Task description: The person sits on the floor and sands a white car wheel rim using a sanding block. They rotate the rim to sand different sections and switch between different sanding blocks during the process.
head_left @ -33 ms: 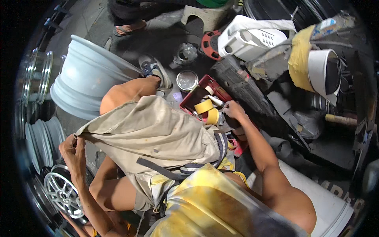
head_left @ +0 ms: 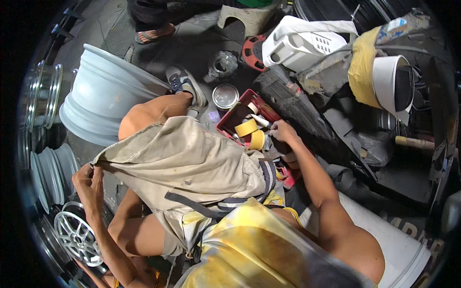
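Observation:
My left hand [head_left: 88,178] pinches the upper left corner of a beige cloth apron [head_left: 192,158] and pulls it taut across my lap. A grey striped strap [head_left: 268,176] runs along the apron's right side. My right hand [head_left: 284,131] is closed at the right edge of a red bin [head_left: 261,102]; whatever its fingers hold is hidden. Close to those fingertips lie a white tube [head_left: 260,120] and crumpled clear plastic. Two yellow tape rolls, one flat-lying roll [head_left: 246,127] and one standing roll [head_left: 257,140], sit at the bin's near side.
A large pale wheel rim [head_left: 103,96] stands at left, with more rims behind it. Beyond the bin are a round tin [head_left: 225,97], a white plastic jug [head_left: 297,43] and a red ring [head_left: 253,53]. A dark machine [head_left: 293,96] fills the right. Another person's foot [head_left: 155,34] shows at the top.

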Motion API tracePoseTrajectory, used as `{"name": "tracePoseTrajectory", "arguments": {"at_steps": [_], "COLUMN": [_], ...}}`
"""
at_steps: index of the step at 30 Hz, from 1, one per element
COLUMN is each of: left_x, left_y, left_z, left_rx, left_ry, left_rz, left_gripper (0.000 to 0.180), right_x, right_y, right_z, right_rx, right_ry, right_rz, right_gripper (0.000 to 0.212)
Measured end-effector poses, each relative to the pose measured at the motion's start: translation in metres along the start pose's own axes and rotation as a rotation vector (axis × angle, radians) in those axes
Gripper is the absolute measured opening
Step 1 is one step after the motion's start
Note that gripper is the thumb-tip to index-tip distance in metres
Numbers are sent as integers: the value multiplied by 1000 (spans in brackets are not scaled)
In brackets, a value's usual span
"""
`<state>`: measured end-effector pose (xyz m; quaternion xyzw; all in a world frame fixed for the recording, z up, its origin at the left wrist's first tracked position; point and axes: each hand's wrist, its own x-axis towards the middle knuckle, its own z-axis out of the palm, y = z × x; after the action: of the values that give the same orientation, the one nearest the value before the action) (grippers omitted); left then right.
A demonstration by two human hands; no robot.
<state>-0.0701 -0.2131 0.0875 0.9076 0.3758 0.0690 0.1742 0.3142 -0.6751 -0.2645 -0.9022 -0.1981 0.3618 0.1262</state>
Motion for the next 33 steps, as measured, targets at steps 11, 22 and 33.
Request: {"name": "tracePoseTrajectory", "arguments": {"at_steps": [11,22,33], "left_x": [5,16,32], "left_y": [21,24,62], "left_z": [15,10,-20], "left_rx": [78,30,-84], "left_ry": [-665,-551,-360], "left_rz": [-184,-148,-48], "left_gripper": [47,38,37], "right_x": [-9,5,-19], "right_y": [-45,-35,-126], "right_z": [23,-28,-89], "right_rx": [-526,0,17], "right_ry": [58,-116,173], "right_rz": [-113,-16,-398], "right_gripper": [22,12,18]}}
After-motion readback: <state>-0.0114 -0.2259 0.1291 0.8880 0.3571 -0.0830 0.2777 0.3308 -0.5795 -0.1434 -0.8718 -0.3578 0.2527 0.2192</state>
